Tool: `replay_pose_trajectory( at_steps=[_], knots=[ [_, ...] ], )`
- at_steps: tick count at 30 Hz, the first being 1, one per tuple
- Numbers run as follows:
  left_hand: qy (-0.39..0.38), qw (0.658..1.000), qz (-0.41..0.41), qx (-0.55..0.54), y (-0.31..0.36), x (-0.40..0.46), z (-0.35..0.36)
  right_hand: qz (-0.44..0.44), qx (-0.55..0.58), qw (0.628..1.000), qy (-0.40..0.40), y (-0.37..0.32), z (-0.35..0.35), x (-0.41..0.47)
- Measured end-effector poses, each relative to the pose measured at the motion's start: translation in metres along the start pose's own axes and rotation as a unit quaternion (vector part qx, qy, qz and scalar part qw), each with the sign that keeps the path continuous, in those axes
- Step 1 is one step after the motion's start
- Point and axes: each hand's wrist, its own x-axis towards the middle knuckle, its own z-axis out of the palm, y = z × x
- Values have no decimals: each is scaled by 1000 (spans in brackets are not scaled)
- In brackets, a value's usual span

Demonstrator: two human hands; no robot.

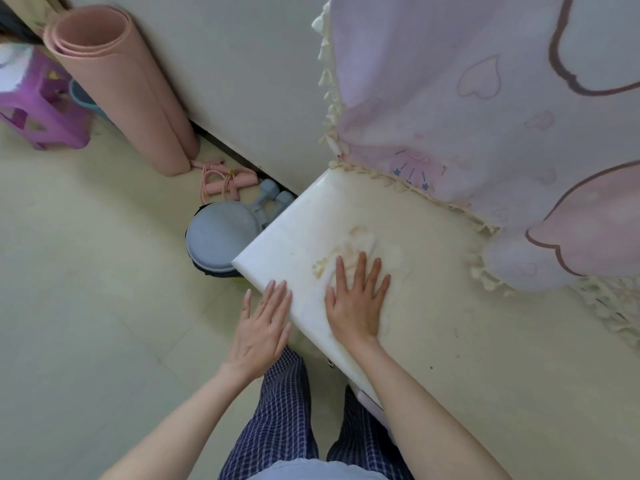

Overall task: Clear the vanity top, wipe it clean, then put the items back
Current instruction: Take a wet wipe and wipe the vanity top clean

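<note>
The pale cream cloth lies crumpled on the white vanity top, near its front left corner. The right hand presses flat on it, fingers spread. The left hand is open, fingers together, its tips touching the top's front edge. A fringed pink curtain drapes over the back. On the floor beside it sit grey-blue dumbbells.
</note>
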Motion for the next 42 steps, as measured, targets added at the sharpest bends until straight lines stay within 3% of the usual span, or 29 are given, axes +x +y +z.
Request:
replay_pose_trajectory(
  at_steps=[6, 11, 16, 20, 25, 30, 36, 39, 42],
  knots=[
    [14, 996, 87, -14, -48, 16, -3, 84, -21, 996, 4, 36, -15, 54],
    [28, 992, 113, -49, -53, 15, 1, 151, -5, 988, 17, 25, -2, -22],
    [23, 989, 141, -43, -59, 19, -2, 105, 17, 994, 29, -51, 11, -2],
    [8, 985, 171, -17, -76, 28, -10, 70, 9, 997, 18, -49, -4, 69],
    [7, 988, 152, -4, -93, 58, -24, 162, -1, 986, 25, 7, -7, 43],
    [-11, 993, 119, -7, -86, 63, -19, 156, -1, 987, 27, -29, 8, -29],
    [-12, 992, 123, -2, -89, 66, -23, 33, 9, 999, 32, -52, -4, 77],
    [-11, 992, 125, -1, -87, 66, -24, 63, 10, 998, 20, -24, -17, 111],
    [-10, 992, 122, -3, -88, 65, -25, 130, -1, 991, 35, -3, -16, 92]
  ],
)
